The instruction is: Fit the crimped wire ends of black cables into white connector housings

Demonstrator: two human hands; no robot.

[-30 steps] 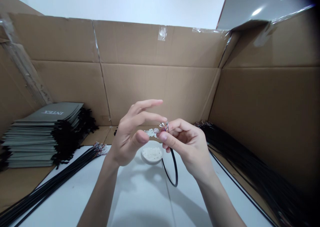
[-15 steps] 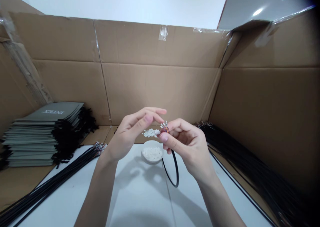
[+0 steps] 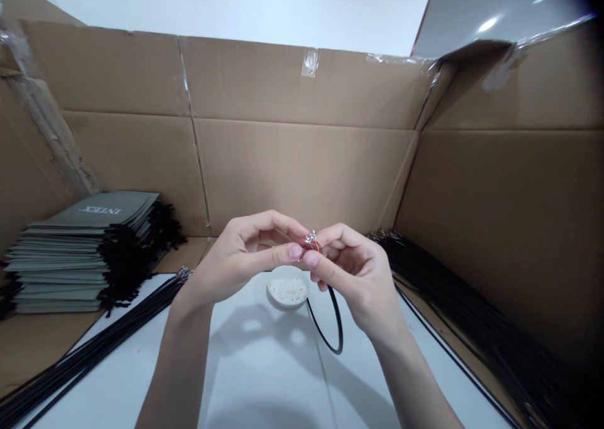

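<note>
Between thumb and forefinger, my right hand (image 3: 352, 265) pinches the end of a black cable (image 3: 340, 328), close to where thin coloured wires (image 3: 313, 245) with silvery metal tips fan out. The rest of this cable loops down behind and below the hand. My left hand (image 3: 255, 253) meets the wires from the other side, its thumb and fingers closed in at the bunch. Exactly what lies under its fingertips is partly hidden. A small white bowl (image 3: 287, 300) of tiny white pieces (image 3: 289, 289) stands on the table just below the hands.
Bundled black cables (image 3: 108, 338) lie at the left, and a larger cable pile (image 3: 462, 303) at the right. Grey printed sleeves (image 3: 70, 253) with black cords are stacked at far left. Cardboard walls (image 3: 302, 165) enclose the white table (image 3: 264, 366).
My left hand has come down, and its fingers, spread above the wires before, have closed in at the bunch. My right hand keeps its hold; the cable loop has shifted slightly right.
</note>
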